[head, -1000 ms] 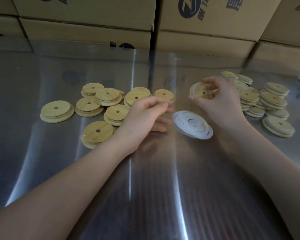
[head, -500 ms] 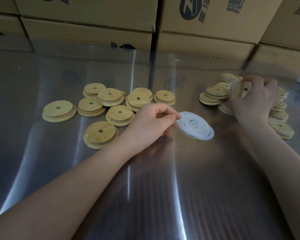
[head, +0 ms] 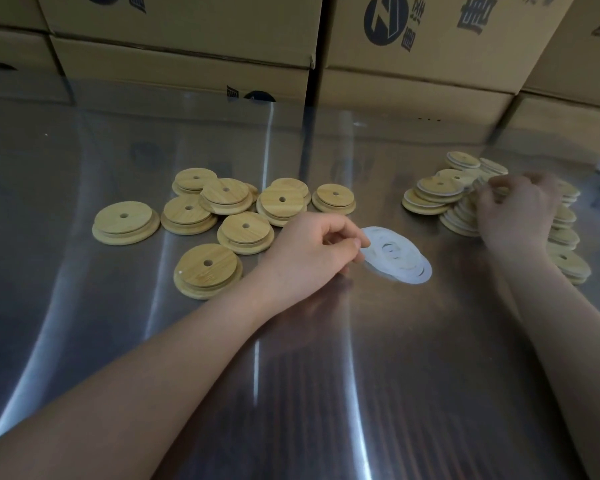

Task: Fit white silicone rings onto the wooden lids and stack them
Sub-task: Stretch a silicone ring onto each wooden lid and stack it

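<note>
Two hands, two jobs. Your right hand (head: 513, 216), carrying ringed lid in air half second ago, now down over stacks of round wooden lids with white rims (head: 433, 195); fingers curled, blurred, cannot tell if lid released. Your left hand (head: 312, 251) now pinches edge of flat white silicone rings (head: 399, 258) on shiny steel table (head: 326, 375). Beside it wait bare round wooden lids (head: 207, 268). Likely meaning: one lid nearly stacked, next ring being picked.

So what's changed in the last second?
The right hand carried its ringed lid rightward from the centre to the finished stacks, still gripping it. The left hand reached to the white rings and now pinches the edge of one. The bare lids on the left stayed put.
</note>
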Demonstrator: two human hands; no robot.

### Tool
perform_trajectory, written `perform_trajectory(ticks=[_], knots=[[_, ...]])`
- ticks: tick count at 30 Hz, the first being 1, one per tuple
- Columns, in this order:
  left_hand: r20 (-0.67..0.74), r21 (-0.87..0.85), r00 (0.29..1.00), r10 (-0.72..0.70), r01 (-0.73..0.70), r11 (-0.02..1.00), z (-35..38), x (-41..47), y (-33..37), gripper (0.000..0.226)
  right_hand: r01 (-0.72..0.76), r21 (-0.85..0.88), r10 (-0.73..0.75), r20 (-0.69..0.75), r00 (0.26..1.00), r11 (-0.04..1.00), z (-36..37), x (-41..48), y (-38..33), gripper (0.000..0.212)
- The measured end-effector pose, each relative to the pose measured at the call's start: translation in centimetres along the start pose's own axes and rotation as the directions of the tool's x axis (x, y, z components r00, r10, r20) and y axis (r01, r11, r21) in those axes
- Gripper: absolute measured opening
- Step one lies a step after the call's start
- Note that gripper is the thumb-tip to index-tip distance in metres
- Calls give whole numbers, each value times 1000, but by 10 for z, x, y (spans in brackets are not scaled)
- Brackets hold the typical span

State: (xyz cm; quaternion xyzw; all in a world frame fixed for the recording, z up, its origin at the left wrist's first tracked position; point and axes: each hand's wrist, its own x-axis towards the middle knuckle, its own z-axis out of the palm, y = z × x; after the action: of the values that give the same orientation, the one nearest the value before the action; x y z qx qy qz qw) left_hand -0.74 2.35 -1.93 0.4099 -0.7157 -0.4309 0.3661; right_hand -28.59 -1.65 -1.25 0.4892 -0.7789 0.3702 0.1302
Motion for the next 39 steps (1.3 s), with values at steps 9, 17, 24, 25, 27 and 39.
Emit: perform_trajectory(ticks=[9,17,24,25,27,39], knots=[[-107,358,977,183,-134,924,3,-1,-3,17,275,183,-292,77,953,944,-5,-20,-39,24],[-292,605,913,285,-55,795,-18,11,-15,22,254,340,-378,373,848,905,-2,-37,-54,18],[-276,761,952,132,133,635,-24,15,-25,45,259,330,-409,557,723,908,-1,-42,-58,19],[-275,776,955,114,151,613,-23,16,-26,47,271,329,-419,569,707,905,-1,-42,-59,18],[-273,807,960,70,189,559,-22,16,-28,51,279,338,-433,582,688,899,-1,-42,-60,18],[-332,778,932,142,186,601,-25,16,-28,36,262,373,-453,661,598,890,-16,-39,-60,17]])
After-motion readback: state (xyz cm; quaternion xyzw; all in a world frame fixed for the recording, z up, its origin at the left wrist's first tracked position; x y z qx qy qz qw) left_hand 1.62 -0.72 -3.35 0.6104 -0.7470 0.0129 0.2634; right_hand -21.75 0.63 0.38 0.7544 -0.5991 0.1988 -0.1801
